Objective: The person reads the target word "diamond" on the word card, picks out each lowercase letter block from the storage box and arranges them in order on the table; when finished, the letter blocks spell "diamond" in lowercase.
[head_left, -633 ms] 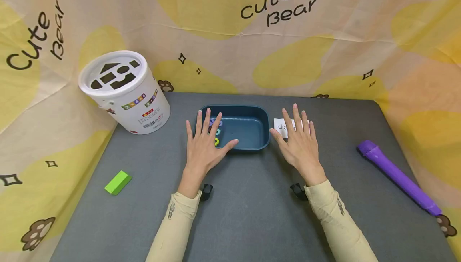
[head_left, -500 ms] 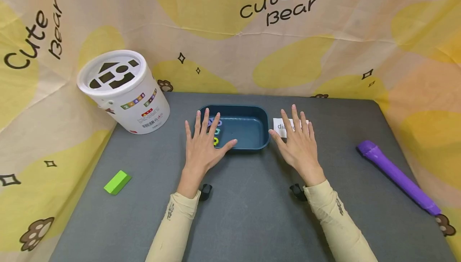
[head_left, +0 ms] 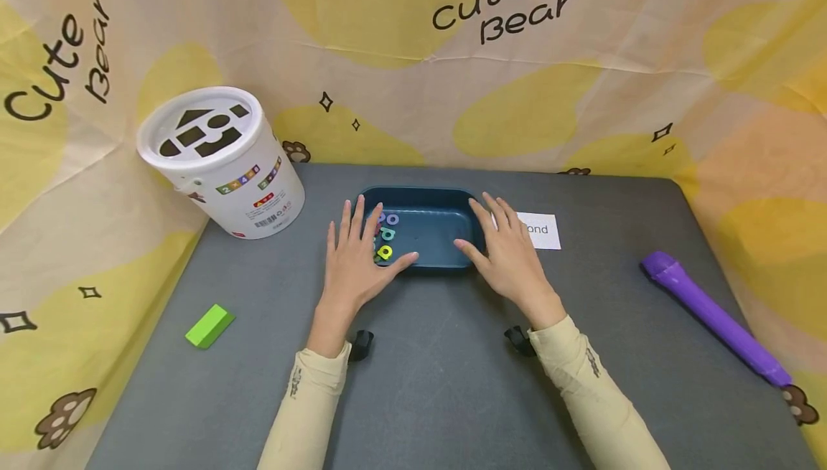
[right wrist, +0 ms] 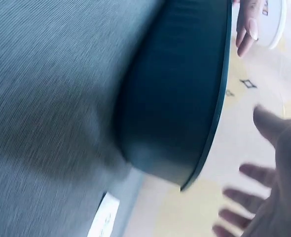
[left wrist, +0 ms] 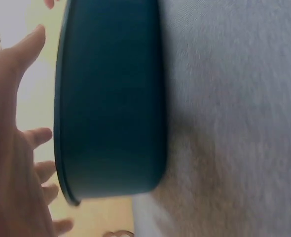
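A dark teal rectangular tray (head_left: pixel 439 262) sits on the grey table, with several small coloured letter pieces (head_left: pixel 385 235) at its left end. Over that left end hovers my left hand (head_left: pixel 354 265), fingers spread and holding nothing. My right hand (head_left: pixel 510 258) is at the tray's right end, fingers loosely bent, thumb above the near rim. In both wrist views the fingers are above the tray's rim. A white card (head_left: pixel 543 230) with printed letters lies right of the tray, partly hidden behind my right hand; "ond" shows on it.
At the back left stands a white bucket (head_left: pixel 222 161) with shaped holes in its lid. A green block (head_left: pixel 210 326) lies at the left of the table, and a purple microphone-shaped stick (head_left: pixel 713 318) at the right. A patterned cloth (head_left: pixel 400 97) hangs behind the table.
My right hand has moved left from over the card to the tray's right end, uncovering the card's right part. My left hand has shifted slightly left, and more letter pieces show.
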A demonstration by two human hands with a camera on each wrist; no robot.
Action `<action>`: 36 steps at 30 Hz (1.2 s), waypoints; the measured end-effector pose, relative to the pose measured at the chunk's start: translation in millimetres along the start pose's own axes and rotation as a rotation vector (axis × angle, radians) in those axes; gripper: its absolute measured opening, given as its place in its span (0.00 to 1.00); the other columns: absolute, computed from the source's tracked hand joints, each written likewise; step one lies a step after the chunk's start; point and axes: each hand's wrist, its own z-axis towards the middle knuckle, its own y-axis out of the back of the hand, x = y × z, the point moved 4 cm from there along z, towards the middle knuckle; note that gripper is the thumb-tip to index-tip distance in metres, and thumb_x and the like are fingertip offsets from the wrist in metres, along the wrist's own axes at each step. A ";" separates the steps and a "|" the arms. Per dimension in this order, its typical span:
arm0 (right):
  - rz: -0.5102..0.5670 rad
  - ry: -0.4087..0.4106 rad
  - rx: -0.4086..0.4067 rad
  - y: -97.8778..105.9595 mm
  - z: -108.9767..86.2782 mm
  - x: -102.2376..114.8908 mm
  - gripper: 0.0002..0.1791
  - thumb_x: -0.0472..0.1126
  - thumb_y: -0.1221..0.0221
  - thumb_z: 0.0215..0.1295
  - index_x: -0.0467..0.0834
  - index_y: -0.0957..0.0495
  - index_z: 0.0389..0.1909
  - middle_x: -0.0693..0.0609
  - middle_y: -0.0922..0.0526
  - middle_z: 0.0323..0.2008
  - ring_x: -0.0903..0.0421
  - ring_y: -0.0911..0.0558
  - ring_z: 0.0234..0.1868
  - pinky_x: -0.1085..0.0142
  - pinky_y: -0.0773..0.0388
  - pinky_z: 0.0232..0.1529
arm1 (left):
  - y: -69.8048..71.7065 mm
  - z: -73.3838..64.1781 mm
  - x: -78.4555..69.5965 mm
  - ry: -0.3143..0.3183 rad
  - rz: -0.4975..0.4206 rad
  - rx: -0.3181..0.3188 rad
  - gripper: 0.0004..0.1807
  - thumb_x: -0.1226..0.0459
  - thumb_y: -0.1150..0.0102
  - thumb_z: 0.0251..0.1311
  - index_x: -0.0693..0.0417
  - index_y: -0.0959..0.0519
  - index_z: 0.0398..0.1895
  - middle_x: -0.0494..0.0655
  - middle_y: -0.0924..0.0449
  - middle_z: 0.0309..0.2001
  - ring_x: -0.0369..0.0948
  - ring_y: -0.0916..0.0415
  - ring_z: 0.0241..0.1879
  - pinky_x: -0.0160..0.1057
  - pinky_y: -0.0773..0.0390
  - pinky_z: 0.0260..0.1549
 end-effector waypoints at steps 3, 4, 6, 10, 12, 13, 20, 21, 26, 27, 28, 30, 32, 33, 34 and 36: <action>0.083 0.113 -0.006 -6.2 7.7 15.4 0.38 0.53 0.35 0.75 0.43 0.34 0.79 0.41 0.31 0.76 0.40 0.31 0.74 0.41 0.32 0.72 | 2.5 -2.6 11.2 0.039 -0.144 0.000 0.65 0.24 0.36 0.53 0.42 0.50 0.87 0.48 0.62 0.88 0.53 0.65 0.87 0.71 0.53 0.78; 0.123 0.140 0.001 -9.1 10.6 20.3 0.35 0.50 0.33 0.74 0.42 0.31 0.77 0.41 0.27 0.72 0.41 0.27 0.70 0.44 0.28 0.69 | 2.9 -3.6 15.4 0.058 -0.192 -0.004 0.65 0.26 0.33 0.52 0.43 0.50 0.87 0.48 0.61 0.88 0.53 0.64 0.87 0.71 0.52 0.77; 0.202 0.176 0.023 -15.9 17.4 29.5 0.31 0.44 0.32 0.73 0.41 0.27 0.73 0.41 0.21 0.66 0.42 0.20 0.63 0.48 0.21 0.61 | 3.3 -5.6 23.1 0.092 -0.296 -0.016 0.65 0.32 0.27 0.51 0.45 0.49 0.87 0.50 0.60 0.88 0.55 0.62 0.87 0.73 0.54 0.77; 0.345 0.178 0.116 -33.3 33.6 42.8 0.28 0.38 0.32 0.72 0.41 0.25 0.71 0.42 0.19 0.63 0.43 0.16 0.56 0.50 0.17 0.52 | -0.3 -9.3 34.4 0.155 -0.502 -0.006 0.63 0.41 0.21 0.53 0.44 0.49 0.86 0.52 0.56 0.87 0.56 0.57 0.86 0.71 0.52 0.78; 0.382 0.171 0.169 -43.2 43.1 47.1 0.28 0.37 0.32 0.72 0.40 0.25 0.71 0.42 0.19 0.65 0.43 0.16 0.56 0.50 0.17 0.54 | -3.5 -10.8 37.7 0.179 -0.617 0.014 0.61 0.45 0.20 0.54 0.42 0.49 0.86 0.54 0.50 0.85 0.56 0.50 0.83 0.68 0.47 0.77; 0.395 0.167 0.193 -48.0 48.0 48.6 0.28 0.37 0.32 0.72 0.40 0.24 0.71 0.42 0.19 0.65 0.43 0.16 0.56 0.50 0.17 0.55 | -5.6 -11.7 38.9 0.188 -0.674 0.028 0.61 0.47 0.20 0.55 0.41 0.49 0.86 0.55 0.47 0.84 0.55 0.46 0.81 0.67 0.44 0.76; 0.386 0.164 0.297 -76.0 78.5 57.2 0.28 0.35 0.32 0.71 0.42 0.23 0.71 0.42 0.17 0.64 0.45 0.16 0.55 0.52 0.19 0.60 | -13.3 -11.9 43.8 0.178 -0.886 0.037 0.57 0.59 0.20 0.57 0.43 0.47 0.84 0.55 0.44 0.83 0.54 0.38 0.76 0.61 0.37 0.73; 0.381 0.167 0.304 -78.6 81.2 58.5 0.28 0.35 0.32 0.71 0.42 0.22 0.70 0.42 0.17 0.62 0.45 0.16 0.55 0.52 0.19 0.60 | -13.8 -11.7 44.3 0.173 -0.894 0.034 0.56 0.60 0.21 0.57 0.44 0.47 0.84 0.54 0.44 0.83 0.54 0.39 0.77 0.61 0.38 0.74; 0.350 0.198 0.338 -87.3 87.6 64.9 0.25 0.33 0.34 0.73 0.45 0.20 0.69 0.43 0.16 0.53 0.48 0.18 0.50 0.55 0.19 0.54 | -13.9 -10.2 45.6 0.151 -0.925 0.035 0.55 0.62 0.22 0.58 0.45 0.47 0.84 0.54 0.42 0.83 0.54 0.39 0.77 0.62 0.39 0.73; 0.342 0.203 0.347 -88.3 88.0 66.1 0.24 0.33 0.35 0.73 0.47 0.19 0.69 0.43 0.17 0.51 0.48 0.19 0.48 0.56 0.20 0.53 | -13.9 -10.0 45.8 0.150 -0.928 0.036 0.55 0.62 0.22 0.58 0.45 0.47 0.84 0.54 0.42 0.82 0.54 0.39 0.77 0.62 0.39 0.73; 0.332 0.207 0.355 -89.1 88.3 67.2 0.24 0.33 0.35 0.74 0.47 0.19 0.69 0.43 0.17 0.49 0.49 0.19 0.46 0.56 0.20 0.51 | -13.9 -9.9 46.1 0.150 -0.930 0.038 0.55 0.62 0.22 0.59 0.45 0.47 0.84 0.54 0.41 0.82 0.53 0.39 0.77 0.62 0.39 0.73; 0.306 0.211 0.366 -90.2 88.8 68.8 0.23 0.33 0.36 0.74 0.48 0.19 0.68 0.44 0.18 0.47 0.51 0.20 0.44 0.59 0.21 0.48 | -14.1 -9.8 46.6 0.152 -0.930 0.041 0.55 0.62 0.22 0.59 0.44 0.47 0.84 0.54 0.41 0.82 0.53 0.39 0.77 0.62 0.39 0.74; 0.284 0.208 0.362 -90.3 89.9 69.6 0.22 0.33 0.36 0.74 0.46 0.18 0.67 0.45 0.18 0.44 0.52 0.21 0.42 0.60 0.23 0.46 | -14.4 -9.6 47.2 0.150 -0.926 0.043 0.55 0.62 0.22 0.59 0.44 0.47 0.85 0.54 0.41 0.82 0.53 0.39 0.77 0.62 0.39 0.74; 0.272 0.205 0.358 -90.3 90.4 69.8 0.21 0.33 0.36 0.74 0.45 0.17 0.66 0.46 0.18 0.42 0.53 0.21 0.40 0.61 0.24 0.45 | -14.5 -9.6 47.4 0.154 -0.924 0.042 0.55 0.62 0.22 0.59 0.44 0.47 0.84 0.54 0.41 0.82 0.53 0.39 0.77 0.62 0.39 0.74; 0.255 0.203 0.351 -90.2 90.9 69.7 0.20 0.33 0.36 0.74 0.44 0.16 0.65 0.46 0.17 0.40 0.54 0.22 0.38 0.61 0.25 0.43 | -14.6 -9.7 47.6 0.156 -0.923 0.042 0.55 0.62 0.22 0.59 0.43 0.47 0.84 0.54 0.41 0.82 0.53 0.38 0.77 0.62 0.38 0.74; 0.215 0.202 0.346 -90.5 91.7 69.3 0.17 0.34 0.36 0.74 0.44 0.14 0.61 0.48 0.18 0.36 0.55 0.22 0.36 0.62 0.26 0.41 | -15.2 -10.0 48.0 0.157 -0.920 0.044 0.55 0.62 0.22 0.59 0.43 0.47 0.85 0.54 0.41 0.82 0.53 0.38 0.76 0.61 0.37 0.73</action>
